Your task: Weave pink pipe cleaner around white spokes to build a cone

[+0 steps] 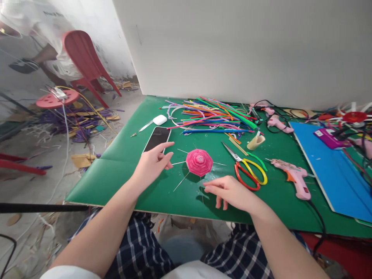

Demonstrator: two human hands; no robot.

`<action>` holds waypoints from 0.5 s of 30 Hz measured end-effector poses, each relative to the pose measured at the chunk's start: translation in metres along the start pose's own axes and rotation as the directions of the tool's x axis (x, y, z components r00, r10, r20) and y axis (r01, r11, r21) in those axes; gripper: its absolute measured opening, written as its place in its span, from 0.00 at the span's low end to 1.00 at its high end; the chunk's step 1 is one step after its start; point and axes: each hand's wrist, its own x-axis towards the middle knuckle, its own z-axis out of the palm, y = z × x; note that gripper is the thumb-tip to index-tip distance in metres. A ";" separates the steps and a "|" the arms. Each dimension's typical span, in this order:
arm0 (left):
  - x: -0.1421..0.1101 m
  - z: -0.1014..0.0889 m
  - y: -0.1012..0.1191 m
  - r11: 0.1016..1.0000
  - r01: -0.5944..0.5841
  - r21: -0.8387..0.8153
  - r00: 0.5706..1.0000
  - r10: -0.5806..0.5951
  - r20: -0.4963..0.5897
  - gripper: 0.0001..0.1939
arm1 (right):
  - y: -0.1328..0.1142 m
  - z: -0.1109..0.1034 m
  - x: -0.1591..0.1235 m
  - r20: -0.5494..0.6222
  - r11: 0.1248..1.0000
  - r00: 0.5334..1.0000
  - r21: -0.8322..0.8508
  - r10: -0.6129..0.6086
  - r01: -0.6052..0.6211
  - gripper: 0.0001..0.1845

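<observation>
A pink ribbed disc (199, 162), wound in rings like a small parasol top, sits on the green table with thin wires radiating from its edge. My left hand (154, 162) hovers to its left, partly over a dark-screened phone (158, 138). Its index finger points out and the fingers are apart; the fingertips come close to one wire. On the near right side of the disc is my right hand (228, 192), fingers spread loosely beside another wire. I see nothing held in either hand. Scissors (245, 166) with red and yellow handles lie right of the disc.
Colourful pipe cleaners (215, 116) are heaped at the back. A pink glue gun (293, 176) and a blue board (334, 170) lie to the right. A white case (159, 119) rests at the back left. Another person sits on a red chair (83, 54).
</observation>
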 end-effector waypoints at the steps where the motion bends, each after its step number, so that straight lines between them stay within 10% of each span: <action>1: -0.002 0.003 -0.001 1.000 0.009 0.020 0.999 -0.010 0.039 0.23 | -0.002 -0.005 -0.004 -0.016 1.000 1.000 -0.021 -0.016 0.015 0.18; 7: -0.004 0.032 -0.009 0.984 0.107 -0.145 0.977 -0.077 0.199 0.32 | 0.005 -0.033 0.012 -0.542 0.978 0.828 0.051 -0.142 0.201 0.18; 15: -0.004 0.051 -0.001 0.811 0.264 -0.522 0.953 -0.137 0.269 0.36 | 0.006 -0.021 0.032 -0.401 0.957 0.914 0.234 -0.063 0.169 0.19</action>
